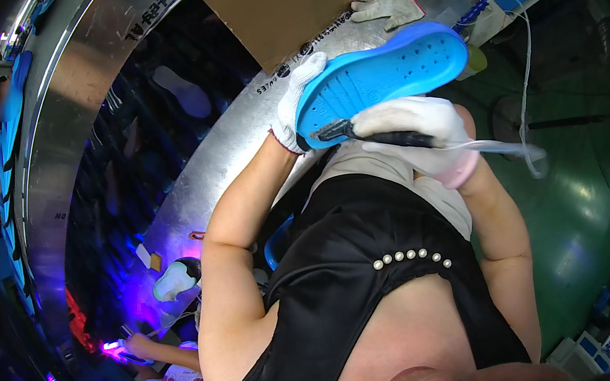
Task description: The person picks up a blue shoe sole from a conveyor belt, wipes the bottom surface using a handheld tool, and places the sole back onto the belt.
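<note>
Though gloved, grip (416,117) closed round tool (401,137)

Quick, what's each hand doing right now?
Left hand: closed on the edge of a blue shoe sole.
Right hand: closed around a black brush-like tool.

The floor (587,194) is green, the table (220,151) metallic.
</note>
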`<action>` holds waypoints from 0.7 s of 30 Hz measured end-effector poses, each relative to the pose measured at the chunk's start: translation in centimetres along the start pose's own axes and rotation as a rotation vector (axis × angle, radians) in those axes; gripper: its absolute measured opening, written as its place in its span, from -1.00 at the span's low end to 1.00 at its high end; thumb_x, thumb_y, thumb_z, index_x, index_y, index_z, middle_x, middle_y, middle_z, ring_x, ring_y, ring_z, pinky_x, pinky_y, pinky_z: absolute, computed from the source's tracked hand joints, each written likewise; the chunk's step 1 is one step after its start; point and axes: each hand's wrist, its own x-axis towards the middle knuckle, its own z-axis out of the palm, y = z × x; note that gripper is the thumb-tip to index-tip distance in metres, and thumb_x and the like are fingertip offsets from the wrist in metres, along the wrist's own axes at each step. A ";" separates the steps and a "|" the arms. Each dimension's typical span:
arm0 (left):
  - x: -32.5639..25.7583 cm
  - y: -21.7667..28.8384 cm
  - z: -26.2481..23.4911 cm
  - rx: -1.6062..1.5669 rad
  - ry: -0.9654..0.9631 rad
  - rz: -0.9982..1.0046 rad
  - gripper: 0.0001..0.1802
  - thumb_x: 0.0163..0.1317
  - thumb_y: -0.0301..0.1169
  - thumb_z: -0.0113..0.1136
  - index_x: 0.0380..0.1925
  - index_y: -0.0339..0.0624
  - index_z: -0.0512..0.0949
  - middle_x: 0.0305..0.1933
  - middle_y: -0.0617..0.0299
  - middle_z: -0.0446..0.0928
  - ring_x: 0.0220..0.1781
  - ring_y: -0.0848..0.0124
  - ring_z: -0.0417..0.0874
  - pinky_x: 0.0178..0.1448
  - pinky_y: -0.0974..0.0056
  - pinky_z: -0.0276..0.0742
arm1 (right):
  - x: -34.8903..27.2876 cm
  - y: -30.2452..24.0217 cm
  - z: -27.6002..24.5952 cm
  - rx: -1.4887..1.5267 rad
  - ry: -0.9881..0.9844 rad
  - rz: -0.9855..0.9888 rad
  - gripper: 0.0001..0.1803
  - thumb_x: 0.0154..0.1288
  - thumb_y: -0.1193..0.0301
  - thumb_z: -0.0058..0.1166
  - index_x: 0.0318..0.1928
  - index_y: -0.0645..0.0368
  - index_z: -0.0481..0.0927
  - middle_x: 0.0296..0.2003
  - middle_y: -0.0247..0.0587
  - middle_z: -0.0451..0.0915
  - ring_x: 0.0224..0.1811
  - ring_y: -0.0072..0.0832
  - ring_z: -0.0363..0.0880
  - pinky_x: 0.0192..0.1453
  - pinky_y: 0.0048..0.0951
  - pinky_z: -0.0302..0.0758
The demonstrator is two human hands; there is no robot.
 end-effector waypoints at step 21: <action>-2.1 3.3 1.8 0.917 0.346 0.274 -0.61 0.16 0.03 0.21 -0.19 0.03 0.54 -0.22 0.21 0.51 -0.23 0.33 0.58 -0.17 0.22 0.58 | -0.2 -3.2 -1.9 -0.412 -0.102 -0.090 -0.75 -0.04 0.58 0.25 -0.25 0.16 0.68 -0.24 -0.14 0.69 -0.40 -0.33 0.64 -0.32 -0.49 0.51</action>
